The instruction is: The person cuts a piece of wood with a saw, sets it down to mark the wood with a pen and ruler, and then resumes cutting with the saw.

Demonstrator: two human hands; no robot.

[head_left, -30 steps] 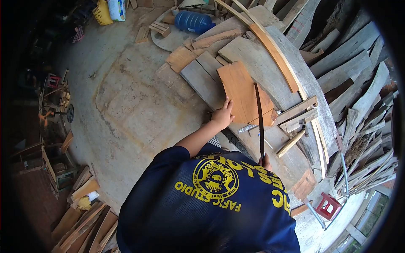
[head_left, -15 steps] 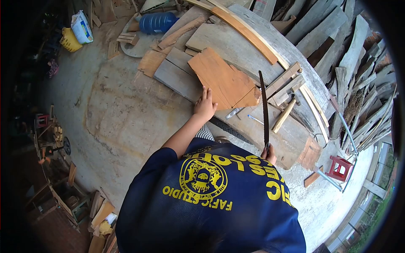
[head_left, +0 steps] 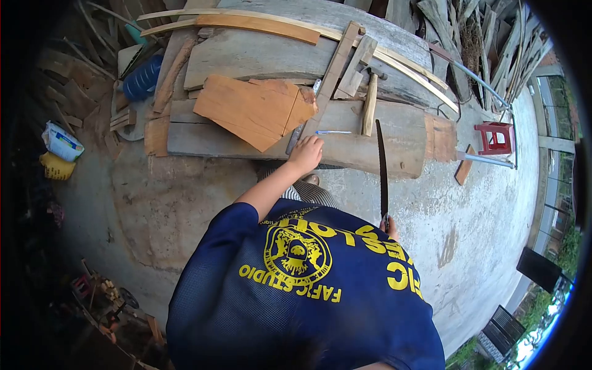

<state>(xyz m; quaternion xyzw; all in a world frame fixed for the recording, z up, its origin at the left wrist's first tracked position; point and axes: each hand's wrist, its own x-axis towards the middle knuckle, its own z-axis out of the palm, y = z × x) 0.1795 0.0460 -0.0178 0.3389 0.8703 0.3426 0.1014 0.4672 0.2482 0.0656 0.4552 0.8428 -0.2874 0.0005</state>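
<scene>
My right hand (head_left: pixel 390 227) is closed on the handle of a long, dark saw (head_left: pixel 383 166), whose narrow blade points away from me. My left hand (head_left: pixel 306 154) is at the near edge of the grey plank (head_left: pixel 213 140), its fingers slightly bent and seemingly empty. Just beyond its fingertips are the lower end of a metal ruler (head_left: pixel 296 137) and a blue-and-white pen (head_left: pixel 333 132). An orange-brown board (head_left: pixel 246 111) with a line across its right part lies on the planks, left of the ruler and apart from both hands.
A hammer (head_left: pixel 370 105) lies right of the ruler, beside a wooden try square (head_left: pixel 354 71). Long thin strips (head_left: pixel 259 23) run along the far side. A red stool (head_left: pixel 495 138) stands at right, a blue water bottle (head_left: pixel 143 78) at left.
The view has swung right. My left hand has left the orange-brown board and moved right to the plank's edge by the ruler. The saw blade, earlier over the board, is now clear of it.
</scene>
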